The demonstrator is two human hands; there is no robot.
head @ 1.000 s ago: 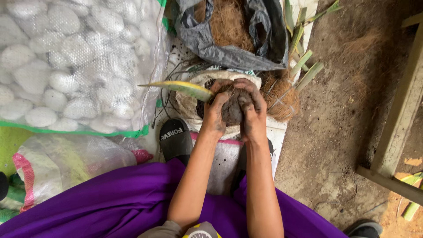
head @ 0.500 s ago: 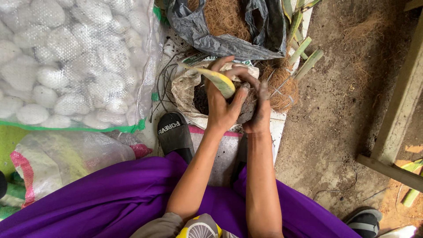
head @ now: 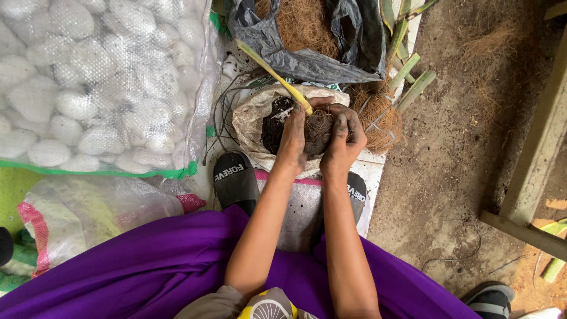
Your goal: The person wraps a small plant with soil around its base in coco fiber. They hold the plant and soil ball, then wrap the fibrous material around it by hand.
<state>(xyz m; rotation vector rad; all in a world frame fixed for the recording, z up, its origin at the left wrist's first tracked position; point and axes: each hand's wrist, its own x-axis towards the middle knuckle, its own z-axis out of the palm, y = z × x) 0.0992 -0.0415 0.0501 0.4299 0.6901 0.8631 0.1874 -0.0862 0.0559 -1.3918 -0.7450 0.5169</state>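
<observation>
Both hands work together over an open white sack of dark soil [head: 269, 127] on the ground. Left hand [head: 293, 137] cups a fibrous dark root ball [head: 319, 131] and pinches the base of a yellow-green shoot [head: 274, 75] that slants up-left. Right hand [head: 342, 139] clasps the ball's other side, fingers soiled. Behind: a grey plastic bag of coconut fibre [head: 301, 35], with a loose fibre clump [head: 378, 118] to the right. Left: a mesh sack of white stones [head: 88, 82]. Black sandals [head: 235, 177] below the sack.
</observation>
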